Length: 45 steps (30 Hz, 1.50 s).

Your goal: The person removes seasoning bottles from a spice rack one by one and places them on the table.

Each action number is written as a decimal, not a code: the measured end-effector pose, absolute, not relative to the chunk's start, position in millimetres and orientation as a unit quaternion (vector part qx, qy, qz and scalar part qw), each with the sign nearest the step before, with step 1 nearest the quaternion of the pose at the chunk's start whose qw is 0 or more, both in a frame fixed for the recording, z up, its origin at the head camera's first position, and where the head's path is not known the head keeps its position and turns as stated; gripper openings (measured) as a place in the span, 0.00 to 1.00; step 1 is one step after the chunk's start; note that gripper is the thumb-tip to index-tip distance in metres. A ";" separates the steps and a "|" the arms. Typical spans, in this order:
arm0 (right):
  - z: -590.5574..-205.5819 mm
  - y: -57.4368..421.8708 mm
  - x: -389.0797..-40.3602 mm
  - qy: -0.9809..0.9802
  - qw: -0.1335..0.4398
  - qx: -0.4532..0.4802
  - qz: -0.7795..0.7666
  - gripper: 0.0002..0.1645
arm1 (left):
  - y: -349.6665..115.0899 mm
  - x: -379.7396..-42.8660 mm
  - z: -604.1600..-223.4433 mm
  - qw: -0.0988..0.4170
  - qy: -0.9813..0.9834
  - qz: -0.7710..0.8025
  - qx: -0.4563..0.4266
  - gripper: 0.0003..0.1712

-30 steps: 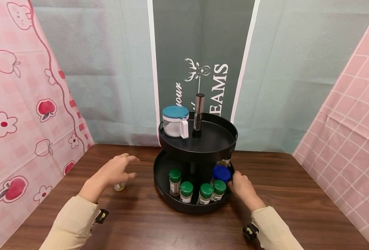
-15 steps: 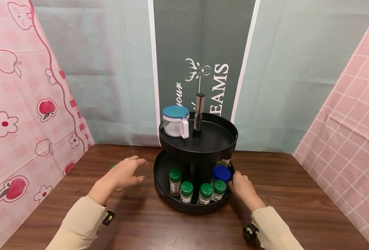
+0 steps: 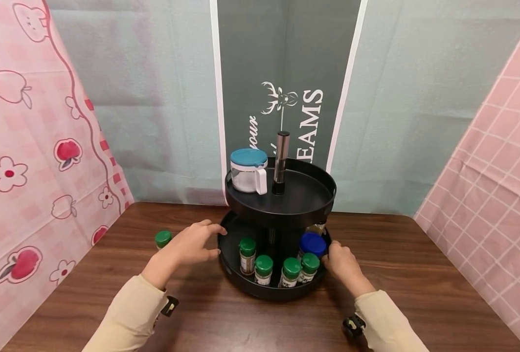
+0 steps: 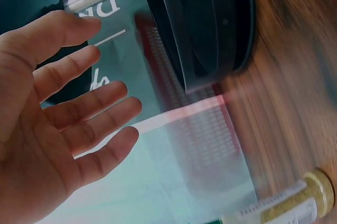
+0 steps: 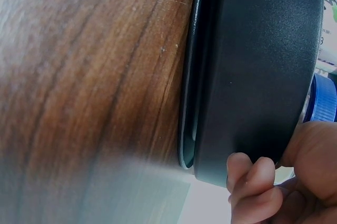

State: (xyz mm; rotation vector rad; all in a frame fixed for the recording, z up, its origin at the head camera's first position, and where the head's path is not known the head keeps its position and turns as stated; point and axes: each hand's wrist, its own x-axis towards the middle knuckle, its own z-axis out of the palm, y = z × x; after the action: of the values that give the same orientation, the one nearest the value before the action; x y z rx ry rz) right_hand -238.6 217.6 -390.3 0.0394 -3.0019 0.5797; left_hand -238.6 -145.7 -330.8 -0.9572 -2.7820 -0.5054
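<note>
A black two-tier turntable rack (image 3: pixel 282 215) stands on the table. My right hand (image 3: pixel 342 266) grips the right rim of its lower tray (image 3: pixel 266 292), fingers curled outside the wall in the right wrist view. My left hand (image 3: pixel 188 250) hovers at the left rim, fingers spread and holding nothing; in the left wrist view they look apart from the wall. Several green-capped spice bottles (image 3: pixel 247 257) and a blue-lidded jar (image 3: pixel 312 243) sit in the lower tray. On the upper tray is a clear handled jar (image 3: pixel 248 172) with a teal lid.
Another green-capped spice bottle (image 3: pixel 163 238) stands on the table behind my left hand, partly hidden; the left wrist view shows its yellowish base. A metal post (image 3: pixel 281 159) rises from the rack's centre. Fabric hangs at the back and both sides of the wooden table (image 3: pixel 400 264).
My left hand has moved right, from in front of the lone spice bottle to the rack's left rim, uncovering that bottle's green cap. My right hand stays on the rim.
</note>
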 end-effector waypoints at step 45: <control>-390.6 217.8 -239.2 -0.981 0.040 0.010 0.192 0.16 | -80.5 -243.5 -343.1 0.066 -0.891 -0.188 -0.408 0.24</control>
State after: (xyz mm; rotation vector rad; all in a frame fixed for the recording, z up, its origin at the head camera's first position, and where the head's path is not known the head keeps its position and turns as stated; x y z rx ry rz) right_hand -239.2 217.8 -390.6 0.0321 -3.0047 0.5882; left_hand -243.5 -80.5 -343.1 -1.2297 -2.6875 -0.5675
